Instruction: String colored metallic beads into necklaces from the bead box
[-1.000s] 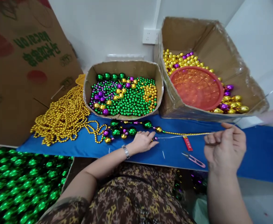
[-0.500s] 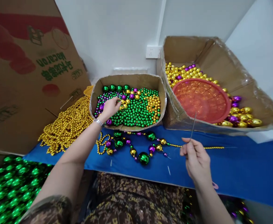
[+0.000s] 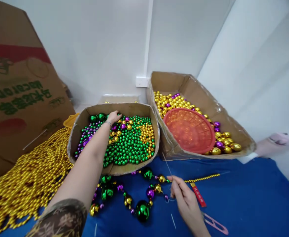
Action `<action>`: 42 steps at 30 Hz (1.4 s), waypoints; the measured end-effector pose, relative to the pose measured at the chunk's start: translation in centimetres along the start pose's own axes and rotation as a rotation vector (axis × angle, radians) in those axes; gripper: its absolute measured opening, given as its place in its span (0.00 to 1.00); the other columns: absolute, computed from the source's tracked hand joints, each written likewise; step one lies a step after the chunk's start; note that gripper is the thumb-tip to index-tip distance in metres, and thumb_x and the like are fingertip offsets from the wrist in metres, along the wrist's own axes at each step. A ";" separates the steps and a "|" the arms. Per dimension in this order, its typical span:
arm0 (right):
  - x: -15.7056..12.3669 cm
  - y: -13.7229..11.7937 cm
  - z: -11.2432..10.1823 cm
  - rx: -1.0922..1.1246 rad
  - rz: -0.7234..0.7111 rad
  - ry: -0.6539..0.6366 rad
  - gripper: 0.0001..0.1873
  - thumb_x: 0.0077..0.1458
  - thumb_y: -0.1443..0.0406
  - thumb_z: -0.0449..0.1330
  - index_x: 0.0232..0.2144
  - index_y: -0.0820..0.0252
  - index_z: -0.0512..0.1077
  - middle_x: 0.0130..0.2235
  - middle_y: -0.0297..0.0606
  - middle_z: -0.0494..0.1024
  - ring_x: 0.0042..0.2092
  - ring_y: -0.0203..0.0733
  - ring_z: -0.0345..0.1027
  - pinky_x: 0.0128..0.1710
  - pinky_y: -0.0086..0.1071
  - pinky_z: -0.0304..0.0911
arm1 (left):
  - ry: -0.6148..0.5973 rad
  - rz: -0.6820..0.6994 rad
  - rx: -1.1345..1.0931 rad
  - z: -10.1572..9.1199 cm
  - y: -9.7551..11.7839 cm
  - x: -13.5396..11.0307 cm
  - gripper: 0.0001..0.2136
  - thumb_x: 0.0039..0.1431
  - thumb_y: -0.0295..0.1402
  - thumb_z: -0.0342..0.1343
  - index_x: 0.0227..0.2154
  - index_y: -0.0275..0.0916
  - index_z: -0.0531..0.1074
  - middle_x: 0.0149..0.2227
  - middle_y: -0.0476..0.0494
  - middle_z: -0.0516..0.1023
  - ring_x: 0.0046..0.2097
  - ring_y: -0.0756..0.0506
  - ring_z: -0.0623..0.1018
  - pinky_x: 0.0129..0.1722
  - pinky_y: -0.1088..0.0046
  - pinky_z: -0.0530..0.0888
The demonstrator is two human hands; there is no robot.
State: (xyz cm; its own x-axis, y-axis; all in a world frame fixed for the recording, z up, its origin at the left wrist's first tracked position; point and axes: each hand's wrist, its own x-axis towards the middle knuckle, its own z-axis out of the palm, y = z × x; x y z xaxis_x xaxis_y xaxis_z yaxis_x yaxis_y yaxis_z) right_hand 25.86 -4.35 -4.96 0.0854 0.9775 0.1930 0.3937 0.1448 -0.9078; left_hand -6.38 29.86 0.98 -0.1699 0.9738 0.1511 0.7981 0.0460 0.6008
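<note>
My left hand [image 3: 114, 117] reaches into the back of a cardboard box [image 3: 124, 169] of mixed beads. Its fingers curl over a large green bead [image 3: 119, 114], mostly covered by them. Small green beads [image 3: 127, 148], purple ones and gold ones lie around it. Over the blue cloth, my right hand [image 3: 183, 196] pinches a thin needle [image 3: 166, 163] that points up and away. Close by lies a strung bead garland [image 3: 142, 210] of green, purple and gold balls. A row of small gold beads [image 3: 203, 178] runs out to the right behind this hand.
A larger box [image 3: 170, 144] of gold and purple balls holds a red basket [image 3: 191, 131]. Gold bead strands [image 3: 36, 174] pile at left beside an upright carton [image 3: 18, 95]. On the blue cloth [image 3: 248, 197] lie a red tag [image 3: 199, 196] and a pink-handled tool [image 3: 215, 224]. Another person's blurred hand [image 3: 279, 141] appears at right.
The view has shifted. My left hand has moved from the box's left-middle part to the large green beads at its back. My right hand still holds the needle. Another hand has appeared at right.
</note>
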 end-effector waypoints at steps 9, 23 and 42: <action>1.1 -0.9 1.9 -0.023 -0.039 -0.064 0.18 0.65 0.56 0.48 0.46 0.59 0.72 0.25 0.34 0.74 0.26 0.37 0.71 0.28 0.27 0.68 | -0.049 -0.020 -0.387 -1.8 0.9 -4.0 0.21 0.60 0.40 0.53 0.54 0.38 0.64 0.51 0.37 0.75 0.43 0.44 0.79 0.44 0.64 0.76; 0.4 -2.1 2.7 -0.149 -0.309 -0.128 0.13 0.65 0.65 0.50 0.46 0.56 0.72 0.45 0.41 0.80 0.42 0.42 0.77 0.44 0.34 0.72 | -0.423 -0.033 -1.274 -0.6 4.3 -23.6 0.20 0.64 0.47 0.45 0.52 0.42 0.68 0.50 0.37 0.74 0.52 0.39 0.76 0.50 0.54 0.77; -0.7 -1.1 2.7 -0.354 -0.408 -0.054 0.14 0.64 0.67 0.50 0.46 0.58 0.73 0.42 0.42 0.82 0.41 0.44 0.78 0.43 0.36 0.73 | -0.197 0.316 -0.967 1.6 4.9 -28.2 0.28 0.55 0.38 0.62 0.58 0.48 0.60 0.57 0.40 0.69 0.57 0.41 0.70 0.53 0.63 0.72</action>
State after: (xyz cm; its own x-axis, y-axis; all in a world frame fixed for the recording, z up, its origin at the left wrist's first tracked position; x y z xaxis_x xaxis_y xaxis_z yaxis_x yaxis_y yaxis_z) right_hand 22.85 -4.74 -5.07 -0.1826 0.8607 0.4752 0.6702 0.4626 -0.5804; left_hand 3.28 3.02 -1.62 0.1336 0.9334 0.3331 -0.0300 -0.3321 0.9428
